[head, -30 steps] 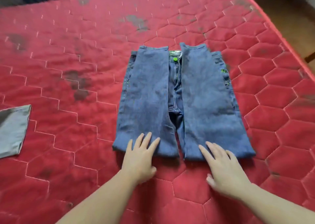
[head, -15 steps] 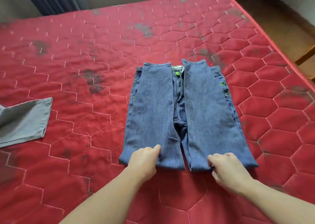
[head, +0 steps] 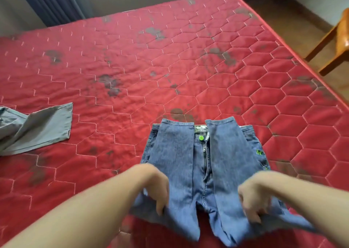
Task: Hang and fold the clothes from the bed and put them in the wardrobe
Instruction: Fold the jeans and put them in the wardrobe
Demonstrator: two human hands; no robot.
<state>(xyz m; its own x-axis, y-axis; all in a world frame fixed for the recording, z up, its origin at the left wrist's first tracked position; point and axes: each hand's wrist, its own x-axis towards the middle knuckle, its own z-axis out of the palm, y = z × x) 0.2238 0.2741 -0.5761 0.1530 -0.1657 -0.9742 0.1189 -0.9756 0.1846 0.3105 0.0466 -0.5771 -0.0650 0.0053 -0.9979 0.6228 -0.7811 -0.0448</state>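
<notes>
Two hands pinch the near folded edge of the jeans [head: 204,172], and I judge the risk is uneven lift: if my left hand [head: 156,189] and right hand [head: 253,198] rise at different rates, the doubled legs could slide apart and undo the fold. Fingers of both are curled shut on denim. The jeans run from my grip toward twelve o'clock on the red mattress [head: 132,58]; grey trousers [head: 37,128] lie at nine o'clock

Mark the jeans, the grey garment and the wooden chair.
jeans [head: 177,153]: head view, left folded leg panel.
grey garment [head: 45,126]: head view, middle of its flat leg.
wooden chair [head: 338,40]: head view, its frame at the right edge.
</notes>
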